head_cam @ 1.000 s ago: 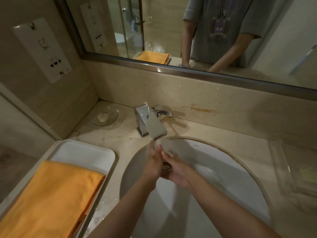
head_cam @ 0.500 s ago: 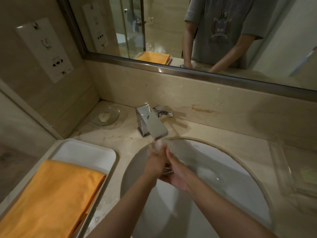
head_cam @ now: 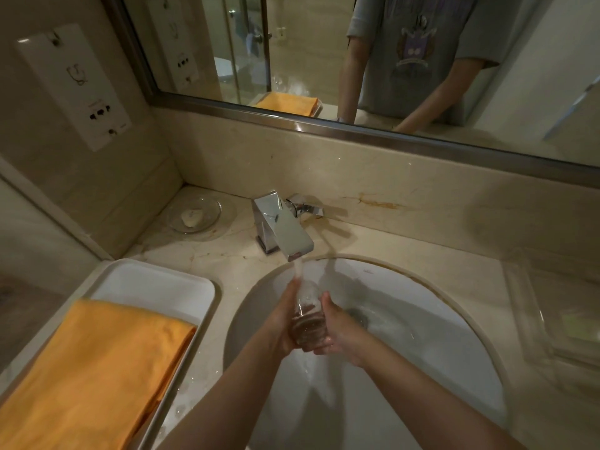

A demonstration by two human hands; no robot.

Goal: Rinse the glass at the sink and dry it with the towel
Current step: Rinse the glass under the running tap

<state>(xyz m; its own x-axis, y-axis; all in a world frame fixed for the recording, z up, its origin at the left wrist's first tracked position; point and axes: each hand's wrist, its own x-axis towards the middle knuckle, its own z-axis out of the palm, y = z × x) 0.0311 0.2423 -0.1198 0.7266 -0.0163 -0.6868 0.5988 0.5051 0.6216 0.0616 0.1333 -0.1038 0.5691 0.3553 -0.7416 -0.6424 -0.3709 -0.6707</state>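
A clear glass (head_cam: 307,319) is held over the white sink basin (head_cam: 422,319), tilted with its mouth toward the chrome faucet (head_cam: 281,228). Water streams from the spout onto the glass. My left hand (head_cam: 285,323) wraps its left side and my right hand (head_cam: 337,329) presses its right side. An orange towel (head_cam: 91,378) lies folded in a white tray (head_cam: 152,284) to the left of the basin.
A glass soap dish (head_cam: 194,214) with a soap bar stands in the back left corner. A clear plastic tray (head_cam: 565,313) sits at the right of the counter. A mirror (head_cam: 389,60) runs along the wall behind the faucet. Water drops lie on the counter near the white tray.
My hands have spread apart around the glass, which now shows clearly between them, and they have shifted slightly lower under the stream.
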